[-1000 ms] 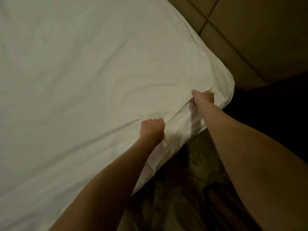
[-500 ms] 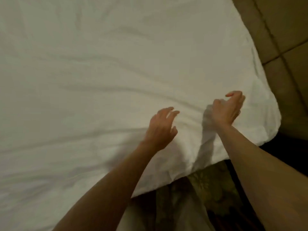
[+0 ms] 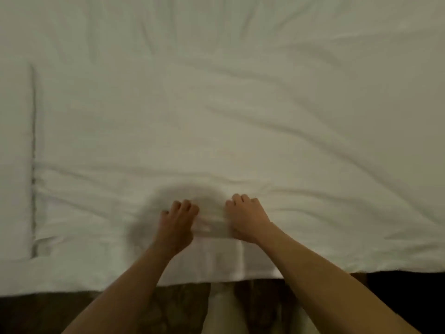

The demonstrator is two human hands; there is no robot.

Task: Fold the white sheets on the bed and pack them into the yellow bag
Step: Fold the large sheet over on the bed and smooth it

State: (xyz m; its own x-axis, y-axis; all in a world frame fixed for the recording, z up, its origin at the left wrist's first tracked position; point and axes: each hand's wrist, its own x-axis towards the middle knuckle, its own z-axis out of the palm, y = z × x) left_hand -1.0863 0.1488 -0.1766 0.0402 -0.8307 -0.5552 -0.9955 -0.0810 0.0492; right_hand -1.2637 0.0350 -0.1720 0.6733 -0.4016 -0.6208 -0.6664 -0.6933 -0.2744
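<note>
— Head view: white sheet (image 3: 240, 116) spread wide over the bed (image 3: 14, 189), wrinkled, filling nearly the whole frame, near edge running just above the dark floor (image 3: 36, 312).

— And the hands?

— Both down on the sheet near that edge, side by side, a narrow strip of cloth between them. Left hand (image 3: 177, 225) knuckles up, fingers curled into the fabric. Right hand (image 3: 248, 219) likewise, fingers bent down onto the cloth. Pinching or merely pressing: cannot tell, motion blur over both.

— Any folds showing?

— Flatter, smoother band of cloth (image 3: 216, 259) below the wrists, hanging over the bed's edge. Rounded shadow on the sheet beyond the left hand. Long creases fanning out toward the upper right.

— Farther out?

— Vertical seam (image 3: 33, 153) at far left, marking where the sheet ends and a plainer white layer begins. Patterned fabric (image 3: 178, 309) low between the forearms, with a pale strip in the middle.
</note>
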